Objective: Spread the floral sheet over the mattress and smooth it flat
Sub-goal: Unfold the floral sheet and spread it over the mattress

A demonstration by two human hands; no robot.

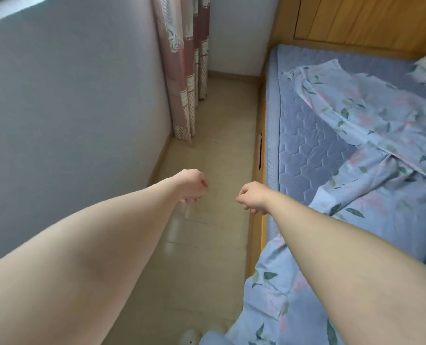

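Presently, the floral sheet (381, 125), a thin pale-blue cloth printed with green leaves and pink blooms, is found rumpled in ridges and folds across the mattress (304, 135). Its near end is draped over the mattress side. A strip of the mattress top is left bare: blue-grey quilting stitched in hexagons.

Left of the mattress, over the glossy beige-tiled floor (214, 245), the left hand (193, 185) and the right hand (253, 197) are held out. Each is clenched, fingers curled under, nothing gripped.

A panelled wooden headboard (356, 18) is set beyond the mattress. A pink patterned curtain (184, 70) is hung to its left.
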